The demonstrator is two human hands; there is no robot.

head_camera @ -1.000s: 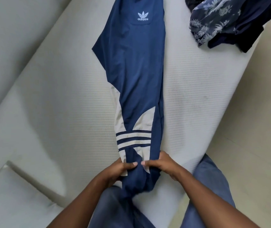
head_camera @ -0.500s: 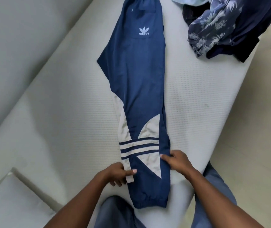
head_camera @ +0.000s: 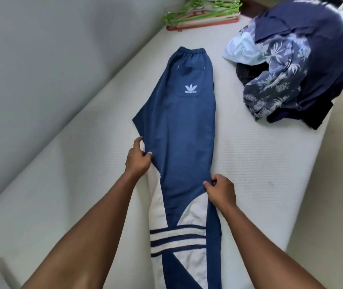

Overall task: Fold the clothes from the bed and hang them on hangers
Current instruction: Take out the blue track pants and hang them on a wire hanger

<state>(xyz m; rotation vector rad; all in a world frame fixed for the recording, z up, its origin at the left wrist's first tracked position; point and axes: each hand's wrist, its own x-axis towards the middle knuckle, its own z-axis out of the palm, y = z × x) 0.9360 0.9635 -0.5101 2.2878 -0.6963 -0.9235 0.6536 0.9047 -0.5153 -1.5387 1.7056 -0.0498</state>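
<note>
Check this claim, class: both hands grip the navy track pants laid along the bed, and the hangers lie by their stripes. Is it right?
No. The head view shows the hangers at the far end of the bed, beyond the waistband, not by the stripes. The left hand and right hand do grip the navy track pants laid along it.

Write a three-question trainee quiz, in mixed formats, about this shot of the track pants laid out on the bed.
1. True or false: the left hand and the right hand both grip edges of the track pants.
2. The hangers lie: A) at the far end of the bed; B) on the floor; C) on the striped lower leg.
3. Fill in: the clothes pile sits on the person's ____ side of the pants.
Key: 1 true; 2 A; 3 right.
</note>
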